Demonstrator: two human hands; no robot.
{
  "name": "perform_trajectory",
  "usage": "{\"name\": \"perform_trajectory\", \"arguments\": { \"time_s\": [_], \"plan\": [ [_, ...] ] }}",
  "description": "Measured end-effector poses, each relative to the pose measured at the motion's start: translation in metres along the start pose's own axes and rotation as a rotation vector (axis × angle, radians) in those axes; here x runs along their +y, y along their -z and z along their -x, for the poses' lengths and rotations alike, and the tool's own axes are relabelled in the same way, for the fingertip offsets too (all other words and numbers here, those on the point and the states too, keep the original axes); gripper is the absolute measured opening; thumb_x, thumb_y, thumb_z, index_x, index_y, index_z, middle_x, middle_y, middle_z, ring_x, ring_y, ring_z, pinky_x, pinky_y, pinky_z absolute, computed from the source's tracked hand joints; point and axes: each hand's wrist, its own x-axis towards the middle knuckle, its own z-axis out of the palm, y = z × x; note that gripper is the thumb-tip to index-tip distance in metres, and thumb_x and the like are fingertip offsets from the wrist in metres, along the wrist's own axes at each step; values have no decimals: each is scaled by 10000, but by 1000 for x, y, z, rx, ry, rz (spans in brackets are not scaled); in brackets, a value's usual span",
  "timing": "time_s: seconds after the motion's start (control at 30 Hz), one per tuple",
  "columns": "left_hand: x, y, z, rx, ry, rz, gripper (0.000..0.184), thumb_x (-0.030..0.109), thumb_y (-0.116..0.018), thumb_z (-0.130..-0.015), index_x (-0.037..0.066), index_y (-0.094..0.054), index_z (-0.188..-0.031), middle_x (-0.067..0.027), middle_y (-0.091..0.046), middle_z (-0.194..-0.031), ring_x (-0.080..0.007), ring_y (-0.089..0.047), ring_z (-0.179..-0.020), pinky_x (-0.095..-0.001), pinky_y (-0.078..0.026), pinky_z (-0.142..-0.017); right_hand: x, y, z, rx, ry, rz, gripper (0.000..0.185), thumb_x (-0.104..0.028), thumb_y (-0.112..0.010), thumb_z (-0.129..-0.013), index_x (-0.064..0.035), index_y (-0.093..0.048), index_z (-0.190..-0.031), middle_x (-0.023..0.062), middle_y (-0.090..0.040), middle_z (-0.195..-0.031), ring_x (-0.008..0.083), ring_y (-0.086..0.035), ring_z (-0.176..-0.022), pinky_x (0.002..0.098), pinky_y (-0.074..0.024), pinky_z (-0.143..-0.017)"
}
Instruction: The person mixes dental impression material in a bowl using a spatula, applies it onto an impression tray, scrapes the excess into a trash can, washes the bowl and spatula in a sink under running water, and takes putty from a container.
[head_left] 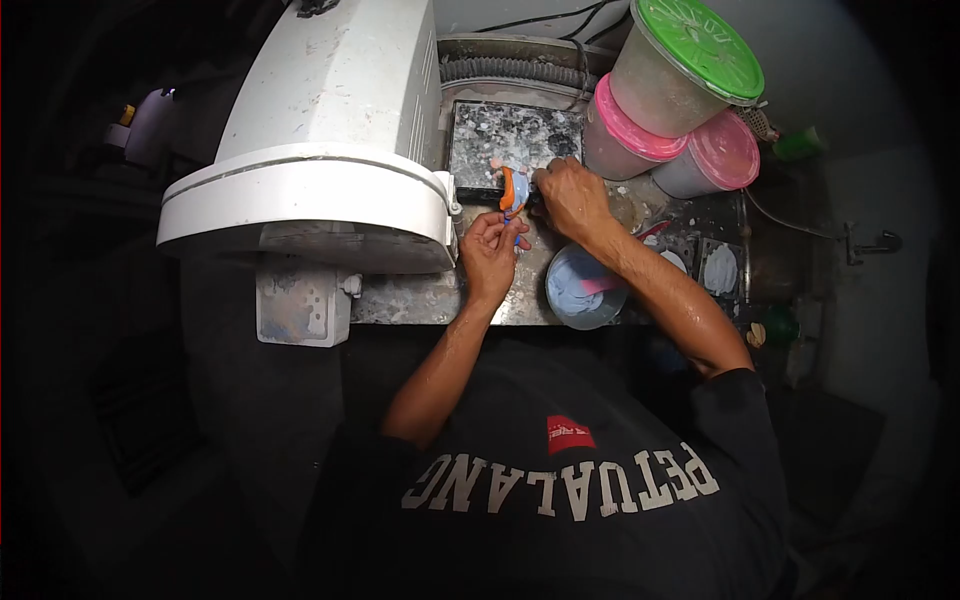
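Note:
My left hand (491, 254) is closed on the blue handle of an orange tray (508, 190), which has pale blue material in it. The tray is tilted up beside the front edge of a stained dark slab (500, 135). Just right of it, my right hand (572, 197) has its fingers curled; what they hold, if anything, is hidden. Below my right forearm sits a mixing bowl (561, 310) of pale blue paste, with a pink spatula (598, 285) in it.
A large white machine housing (320, 195) stands at the left. Tubs with a green lid (700, 45) and pink lids (725, 150) are stacked at the back right. A grey hose (510, 68) runs behind the slab. A tap (880, 242) is at the far right.

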Motion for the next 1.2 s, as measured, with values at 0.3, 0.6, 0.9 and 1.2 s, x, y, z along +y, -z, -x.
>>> {"name": "perform_trajectory", "arguments": {
  "time_s": [0.3,0.6,0.9,1.2],
  "plan": [
    [-1,5,3,24,-4,47,188,117,-653,-949,-6,-566,-1061,-122,-709,-890,-95,-634,-628,-185,-404,-481,-2,2,-2,-19,56,-43,210,-141,-772,-672,-50,-675,-833,141,-660,-870,309,-655,-900,390,-567,-704],
    [0,6,-2,13,34,59,176,110,-652,-948,8,-562,-1059,-127,-711,-918,-98,-639,-632,-181,-384,-464,25,105,19,-221,-135,-364,304,-252,-766,-779,8,-650,-883,202,-655,-859,397,-636,-865,467,-498,-746],
    [-6,-12,11,-40,-96,-20,138,81,-620,-967,3,-532,-1040,-110,-690,-917,-115,-664,-794,-214,-488,-653,30,93,151,-241,-776,-640,429,-381,-762,-836,26,-634,-881,125,-603,-644,242,-580,-577,377,-457,-573],
    [-29,-37,24,-104,-162,-24,120,23,-588,-972,-9,-491,-1036,-96,-650,-922,-128,-660,-852,-250,-535,-790,-31,53,179,569,-518,-628,87,-41,-727,-837,-3,-696,-909,100,-618,-712,184,-525,-538,289,-408,-505]
  ]
}}
